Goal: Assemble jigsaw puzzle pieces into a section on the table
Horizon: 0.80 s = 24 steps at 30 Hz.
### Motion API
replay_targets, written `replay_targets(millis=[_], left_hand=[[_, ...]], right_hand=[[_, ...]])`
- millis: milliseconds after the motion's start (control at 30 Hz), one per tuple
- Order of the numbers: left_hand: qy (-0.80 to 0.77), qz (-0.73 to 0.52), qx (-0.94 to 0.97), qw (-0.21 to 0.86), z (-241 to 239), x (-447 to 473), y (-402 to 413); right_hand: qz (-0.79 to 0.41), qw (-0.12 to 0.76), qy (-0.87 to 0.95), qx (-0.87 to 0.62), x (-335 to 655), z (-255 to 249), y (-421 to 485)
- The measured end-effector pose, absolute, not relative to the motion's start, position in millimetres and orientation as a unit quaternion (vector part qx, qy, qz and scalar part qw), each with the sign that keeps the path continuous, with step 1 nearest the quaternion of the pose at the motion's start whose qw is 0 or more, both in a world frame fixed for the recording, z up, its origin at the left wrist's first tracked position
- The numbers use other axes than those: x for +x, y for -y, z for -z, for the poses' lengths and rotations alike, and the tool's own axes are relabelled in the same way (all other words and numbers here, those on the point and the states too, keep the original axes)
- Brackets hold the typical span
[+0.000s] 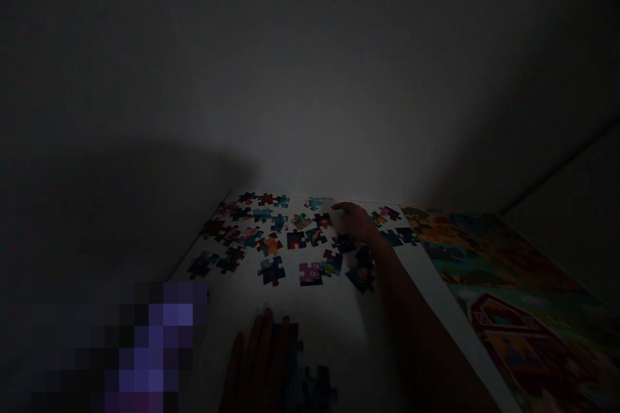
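Dark blue puzzle pieces [316, 388] are partly covered by a flat left hand [256, 361] at six o'clock.
Toward twelve o'clock, loose many-coloured puzzle pieces [310, 273] are spread on a flat white surface [334, 309]. A right hand [356, 222] is reached over them, one finger out; whether anything is gripped cannot be told.
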<state>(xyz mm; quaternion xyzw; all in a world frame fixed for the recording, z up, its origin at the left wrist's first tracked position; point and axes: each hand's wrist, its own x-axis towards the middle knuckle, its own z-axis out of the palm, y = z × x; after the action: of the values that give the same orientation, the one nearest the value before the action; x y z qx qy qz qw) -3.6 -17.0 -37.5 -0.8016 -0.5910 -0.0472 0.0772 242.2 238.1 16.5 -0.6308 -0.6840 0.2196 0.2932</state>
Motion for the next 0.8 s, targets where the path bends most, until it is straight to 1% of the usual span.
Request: replay_targets(millis=[100,267,567,633,800], left_hand=[[0.583,0.053,-0.808,0.065,34.8,-5.5,16.7],[0.575,0.072,-0.813,0.054,34.0,-10.0,16.3],[0.561,0.067,-0.822,0.076,34.0,-12.4,16.3],[0.559,0.076,-0.823,0.072,35.4,-13.2,16.0],[0.544,0.095,-0.830,0.078,44.0,-19.3,14.2]], right_hand=[[-0.220,0.307,0.648,-0.661,262.3,-13.6,-240.8],[-0.188,0.338,0.623,-0.680,285.6,-8.0,-239.2],[-0.160,0.411,0.516,-0.734,305.9,-6.7,-238.0],[-0.147,0.412,0.493,-0.752,309.7,-6.7,-238.2],[-0.116,0.381,0.460,-0.794,315.0,-1.1,-236.0]])
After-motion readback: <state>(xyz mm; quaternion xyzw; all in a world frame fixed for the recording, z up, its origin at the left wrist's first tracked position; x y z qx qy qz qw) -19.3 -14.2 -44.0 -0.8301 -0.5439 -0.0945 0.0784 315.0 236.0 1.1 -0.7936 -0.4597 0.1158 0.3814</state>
